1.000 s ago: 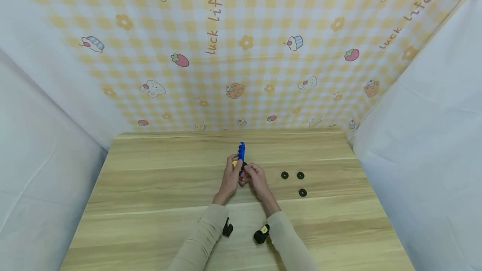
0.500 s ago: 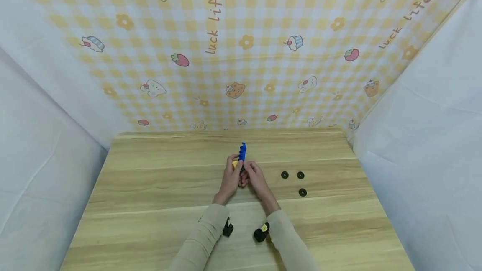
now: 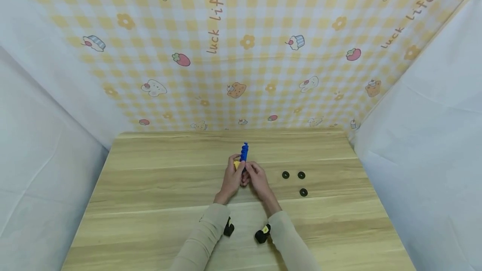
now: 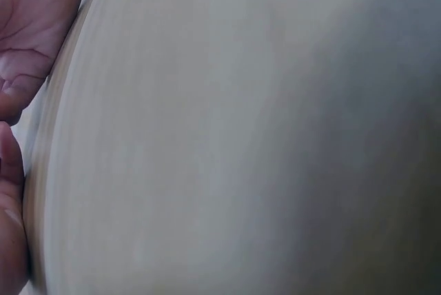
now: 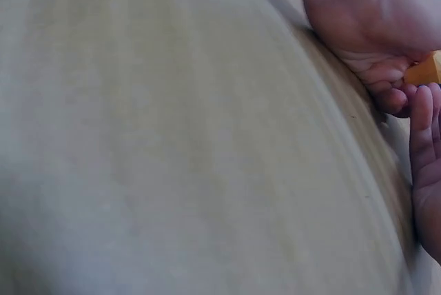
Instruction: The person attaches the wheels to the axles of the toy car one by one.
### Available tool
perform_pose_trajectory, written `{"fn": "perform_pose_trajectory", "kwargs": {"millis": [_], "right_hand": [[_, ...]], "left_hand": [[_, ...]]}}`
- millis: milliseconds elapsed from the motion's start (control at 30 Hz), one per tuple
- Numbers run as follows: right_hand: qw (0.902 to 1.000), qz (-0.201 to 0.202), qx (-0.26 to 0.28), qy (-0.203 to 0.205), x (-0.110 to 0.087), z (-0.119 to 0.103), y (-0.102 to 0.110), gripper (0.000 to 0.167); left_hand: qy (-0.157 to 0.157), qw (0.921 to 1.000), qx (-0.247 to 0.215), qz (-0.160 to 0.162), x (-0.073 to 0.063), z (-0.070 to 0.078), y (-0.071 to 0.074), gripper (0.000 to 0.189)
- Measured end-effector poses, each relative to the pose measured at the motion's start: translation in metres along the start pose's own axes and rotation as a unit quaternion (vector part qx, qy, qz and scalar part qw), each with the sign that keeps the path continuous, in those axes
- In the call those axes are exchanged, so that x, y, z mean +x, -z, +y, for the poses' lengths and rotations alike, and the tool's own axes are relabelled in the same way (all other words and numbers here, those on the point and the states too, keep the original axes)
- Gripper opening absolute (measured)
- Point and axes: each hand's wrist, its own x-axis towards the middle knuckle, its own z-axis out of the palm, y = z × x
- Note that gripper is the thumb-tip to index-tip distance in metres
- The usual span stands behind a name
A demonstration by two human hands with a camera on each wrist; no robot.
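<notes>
A slim blue toy piece (image 3: 244, 152) with knobbly edges points up and away over the middle of the table. My left hand (image 3: 230, 182) grips its lower part, the thumb lying along it. Beside the thumb shows a yellow part (image 3: 236, 164), also glimpsed as a yellow block (image 5: 423, 71) in the right wrist view. Thumb and fingers of my right hand (image 3: 259, 181) pinch at the toy's lower right side, where a black wheel is now mostly hidden by the fingers. The left wrist view catches only palm and finger edges.
Three black ring-shaped wheels lie to the right of my hands: a near-left wheel (image 3: 285, 175), another wheel (image 3: 301, 175) and a lower wheel (image 3: 303, 192). The wood-grain table (image 3: 150, 179) ends at a checked cloth (image 3: 188, 95) behind.
The blue toy has tilted and shifted slightly right. The black wheel, visible between my fingertips a second ago, is now covered by my right fingers. The loose wheels stay in place.
</notes>
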Motion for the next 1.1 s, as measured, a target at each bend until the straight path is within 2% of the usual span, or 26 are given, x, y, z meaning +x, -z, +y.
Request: {"fn": "perform_pose_trajectory", "kwargs": {"millis": [167,267,433,667,833,1100], "right_hand": [[0.9996,0.016,-0.018,0.013,0.0,0.001,-0.003,0.042],[0.9994,0.024,-0.019,0.016,0.001,0.002,-0.003,0.042],[0.999,0.043,-0.007,0.007,-0.001,0.0,-0.001,0.039],[0.9982,0.05,0.033,0.0,-0.012,-0.024,-0.005,0.025],[0.9959,0.072,0.055,0.001,-0.013,-0.026,-0.007,0.02],[0.9975,0.058,0.032,-0.026,-0.013,-0.031,-0.006,0.024]], "left_hand": [[-0.009,0.9997,0.011,0.022,0.0,-0.004,-0.003,0.054],[-0.008,0.9995,0.023,0.023,0.0,-0.003,-0.003,0.054],[-0.001,0.999,0.041,0.017,0.0,-0.003,-0.003,0.057],[-0.002,0.9996,0.028,0.0,-0.002,-0.003,-0.005,0.051],[0.004,0.9995,0.023,-0.02,-0.002,-0.001,-0.004,0.051],[0.002,0.9993,0.033,-0.019,-0.002,-0.001,-0.003,0.04]]}}
